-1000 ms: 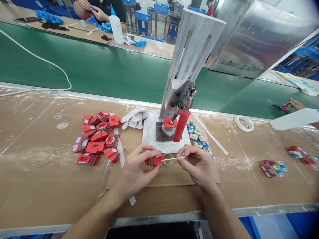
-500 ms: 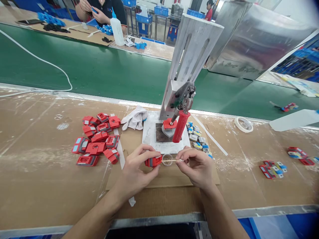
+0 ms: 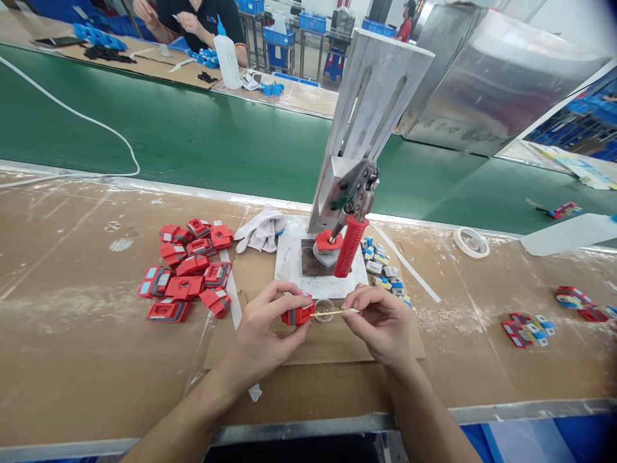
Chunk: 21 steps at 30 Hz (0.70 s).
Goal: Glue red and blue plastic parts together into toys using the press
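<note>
Between the thumb and fingers of my left hand (image 3: pixel 272 321) is a red plastic toy car part (image 3: pixel 299 313) with a grey band. My right hand (image 3: pixel 378 318) pinches a thin cotton swab (image 3: pixel 332 312), a white tip showing at its fingers. The swab's far end meets the right side of the red part. Just behind the swab stands a small clear round cup (image 3: pixel 324 307). Beyond both hands, a toggle clamp with a red handle (image 3: pixel 351 247) stands over another red part (image 3: pixel 329 241) on a metal base plate (image 3: pixel 292 270).
Several red car parts (image 3: pixel 186 287) are heaped at left, beside a white glove (image 3: pixel 260 230). Small grey, blue and yellow pieces (image 3: pixel 385 270) lie right of the base. A tape roll (image 3: pixel 471 242) is farther right. Behind runs a green conveyor belt (image 3: pixel 216 148); a co-worker (image 3: pixel 197 26) sits across it.
My two hands stay nearly in place, with the red part shifted very slightly right. Across the belt, the co-worker's hands have moved apart.
</note>
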Tool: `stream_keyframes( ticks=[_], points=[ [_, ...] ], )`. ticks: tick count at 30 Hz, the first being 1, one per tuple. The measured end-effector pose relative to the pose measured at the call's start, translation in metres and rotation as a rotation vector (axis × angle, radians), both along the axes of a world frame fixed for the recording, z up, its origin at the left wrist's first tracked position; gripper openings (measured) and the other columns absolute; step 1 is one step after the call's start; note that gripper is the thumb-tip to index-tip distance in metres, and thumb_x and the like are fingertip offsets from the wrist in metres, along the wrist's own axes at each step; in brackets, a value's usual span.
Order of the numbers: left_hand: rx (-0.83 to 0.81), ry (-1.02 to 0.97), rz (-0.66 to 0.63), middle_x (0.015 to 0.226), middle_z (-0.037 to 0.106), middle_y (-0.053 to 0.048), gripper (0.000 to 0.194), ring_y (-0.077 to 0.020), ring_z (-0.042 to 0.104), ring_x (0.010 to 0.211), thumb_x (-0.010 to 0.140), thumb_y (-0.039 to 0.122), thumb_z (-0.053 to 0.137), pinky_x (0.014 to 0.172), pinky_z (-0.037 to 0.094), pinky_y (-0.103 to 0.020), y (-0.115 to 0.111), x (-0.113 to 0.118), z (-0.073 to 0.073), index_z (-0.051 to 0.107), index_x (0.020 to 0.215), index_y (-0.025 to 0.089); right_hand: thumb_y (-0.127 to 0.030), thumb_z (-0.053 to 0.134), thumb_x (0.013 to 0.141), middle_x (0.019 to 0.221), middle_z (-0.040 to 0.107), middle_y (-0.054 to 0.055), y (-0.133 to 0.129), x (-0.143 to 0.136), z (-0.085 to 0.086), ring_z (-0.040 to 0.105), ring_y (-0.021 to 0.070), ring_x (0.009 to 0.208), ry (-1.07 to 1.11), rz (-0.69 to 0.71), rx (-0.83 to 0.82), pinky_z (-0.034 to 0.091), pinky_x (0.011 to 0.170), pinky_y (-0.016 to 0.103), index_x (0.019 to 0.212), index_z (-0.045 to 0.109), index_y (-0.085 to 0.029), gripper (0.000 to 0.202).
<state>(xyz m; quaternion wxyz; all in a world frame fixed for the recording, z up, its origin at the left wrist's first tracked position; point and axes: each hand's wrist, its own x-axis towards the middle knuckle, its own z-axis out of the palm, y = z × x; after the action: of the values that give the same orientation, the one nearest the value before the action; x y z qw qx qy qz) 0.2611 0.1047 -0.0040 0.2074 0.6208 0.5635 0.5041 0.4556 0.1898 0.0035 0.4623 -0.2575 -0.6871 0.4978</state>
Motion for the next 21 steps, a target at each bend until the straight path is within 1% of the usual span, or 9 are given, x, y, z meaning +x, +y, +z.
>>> stream_keyframes(
  ticks=[5,15,21],
  points=[
    [-0.007,-0.004,-0.012,0.103,0.065,-0.005,0.023,-0.0149,0.071,0.087,0.084,0.007,0.069,0.077,0.058,-0.025,-0.0008,0.0003,-0.0021,0.073,0.102,0.021,-0.015,0.075,0.085,0.076,0.073,0.003,0.0001,-0.001,-0.0005,0.061,0.0156,0.065,0.003,0.015,-0.015,0.043,0.055,0.027,0.081,0.061,-0.023,0.017],
    [-0.011,-0.009,-0.007,0.103,0.065,-0.006,0.022,-0.0156,0.071,0.086,0.085,0.008,0.069,0.076,0.059,-0.026,-0.0008,0.0002,-0.0029,0.073,0.101,0.021,-0.021,0.075,0.086,0.074,0.072,0.004,0.0,-0.0003,-0.0007,0.061,0.0158,0.063,-0.047,-0.006,-0.01,0.044,0.053,0.029,0.078,0.06,-0.022,0.017],
    [0.001,-0.006,-0.005,0.103,0.064,-0.005,0.023,-0.0147,0.071,0.086,0.084,0.007,0.069,0.076,0.058,-0.025,-0.0006,0.0004,-0.0027,0.073,0.102,0.021,-0.021,0.075,0.085,0.073,0.072,0.004,0.001,-0.0009,0.0002,0.06,0.0157,0.063,-0.05,-0.009,-0.015,0.043,0.053,0.029,0.077,0.059,-0.022,0.018]
  ],
)
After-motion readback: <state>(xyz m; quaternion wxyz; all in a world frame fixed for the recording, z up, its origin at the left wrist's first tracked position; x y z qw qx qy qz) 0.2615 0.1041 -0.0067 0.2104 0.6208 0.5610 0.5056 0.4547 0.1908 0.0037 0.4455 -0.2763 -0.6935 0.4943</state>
